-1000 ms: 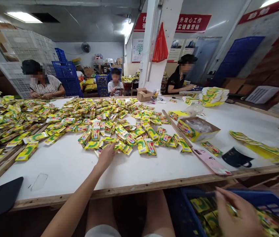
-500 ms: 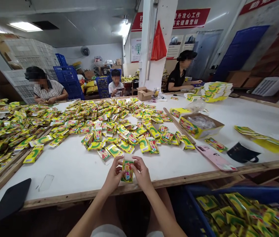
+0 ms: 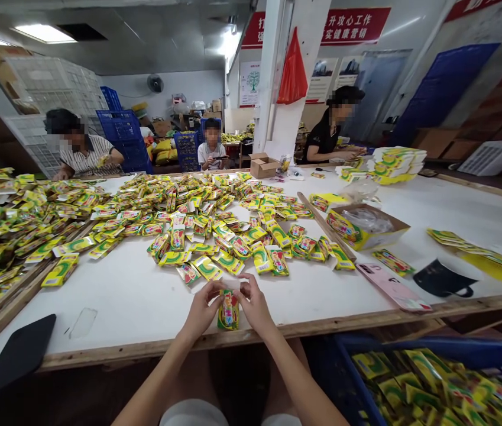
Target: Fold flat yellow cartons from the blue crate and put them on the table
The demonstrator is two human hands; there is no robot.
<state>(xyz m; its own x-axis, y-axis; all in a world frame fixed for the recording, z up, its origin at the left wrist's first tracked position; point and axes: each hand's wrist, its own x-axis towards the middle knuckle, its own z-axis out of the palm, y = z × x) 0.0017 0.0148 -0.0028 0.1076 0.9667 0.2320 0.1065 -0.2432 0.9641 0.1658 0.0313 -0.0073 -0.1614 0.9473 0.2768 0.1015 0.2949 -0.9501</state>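
Observation:
A small yellow-green printed box (image 3: 228,315) stands upright between my hands near the table's front edge, its white flap at the top. My left hand (image 3: 204,305) pinches its upper left side with thumb and fingers. On the other side, my right hand (image 3: 253,304) grips the upper right corner, thumb near the front face and fingertips by the flap. Just beyond my fingers lies a loose heap of similar boxes (image 3: 207,268), several with white end flaps sticking out.
A blue crate (image 3: 343,355) of packets stands below the edge at right. On the table's right are a pink phone-like slab (image 3: 395,287), a black cup-shaped item (image 3: 443,278) and an open carton (image 3: 377,236). A wooden strip (image 3: 324,225) divides the surface. Co-workers sit across.
My right fingers have risen slightly at the box's top, and my right thumb has moved up off its front. Across the table, the person at left has raised a hand.

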